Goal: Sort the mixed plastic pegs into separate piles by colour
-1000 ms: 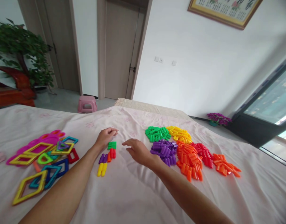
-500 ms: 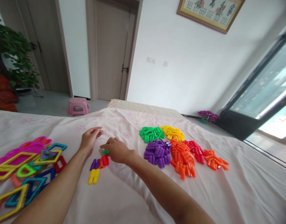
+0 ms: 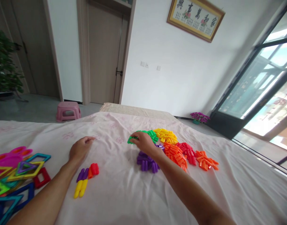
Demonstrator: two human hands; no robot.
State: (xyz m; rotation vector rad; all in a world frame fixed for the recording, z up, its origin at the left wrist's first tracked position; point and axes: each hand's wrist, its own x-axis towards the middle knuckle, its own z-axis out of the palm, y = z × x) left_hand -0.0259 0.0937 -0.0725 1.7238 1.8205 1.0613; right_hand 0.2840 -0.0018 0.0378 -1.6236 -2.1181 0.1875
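Note:
My right hand (image 3: 143,140) reaches to the pile of green plastic bullet-shaped pieces (image 3: 153,136), its fingers closed on a green piece (image 3: 131,140) at the pile's left edge. My left hand (image 3: 79,149) hovers low over the cloth with thumb and fingers pinched; what they hold, if anything, is too small to make out. Between my forearms lies a small joined set: two yellow pieces (image 3: 80,188), two purple pieces (image 3: 83,174), and short red and orange pieces (image 3: 94,169) beside them. A purple pile (image 3: 147,162) is partly covered by my right wrist.
Beyond my right forearm lie yellow (image 3: 166,136), red (image 3: 187,153) and orange piles (image 3: 175,154), plus a smaller orange heap (image 3: 206,160). Flat coloured frames (image 3: 28,167) and a pink tray (image 3: 11,157) are at left. A pink stool (image 3: 68,111) stands beyond the cloth-covered surface (image 3: 115,197).
My right hand has moved right, from beside the small set to the green pile. The green piece near the red ones no longer shows there. The view has turned slightly right.

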